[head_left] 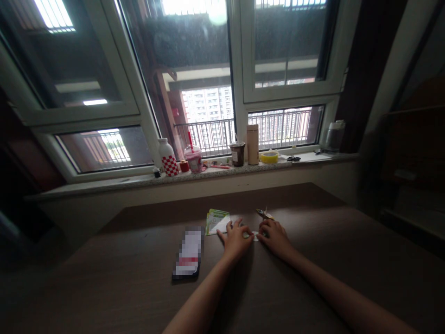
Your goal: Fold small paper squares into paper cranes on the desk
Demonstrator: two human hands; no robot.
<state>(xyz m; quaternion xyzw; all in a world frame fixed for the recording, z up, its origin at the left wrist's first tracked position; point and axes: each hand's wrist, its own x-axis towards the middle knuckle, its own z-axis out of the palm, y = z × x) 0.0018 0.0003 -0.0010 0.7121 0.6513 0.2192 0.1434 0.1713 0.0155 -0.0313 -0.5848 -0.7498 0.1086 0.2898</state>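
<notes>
My left hand (237, 240) is over the table with thumb and index finger pinched on one side of a small pale piece (256, 236), perhaps paper or a sticker. Its other fingers spread toward a small stack of green-and-white cards or packets (214, 220). My right hand (274, 237) has its fingers curled in at the other side of the pale piece and seems to pinch it too. Just beyond the right knuckles lies a dark-tipped tool (260, 213), scissors or pliers; its rear part is hidden by the hand. The fingertips are small and dim.
A blurred-out phone (188, 254) lies left of my left forearm on the brown table (139, 260). Along the windowsill (215, 173) stand a checkered bottle (168, 160), a pink drink cup (193, 160), a dark drink cup (238, 154), a tan flask (252, 144) and yellow tape (269, 157).
</notes>
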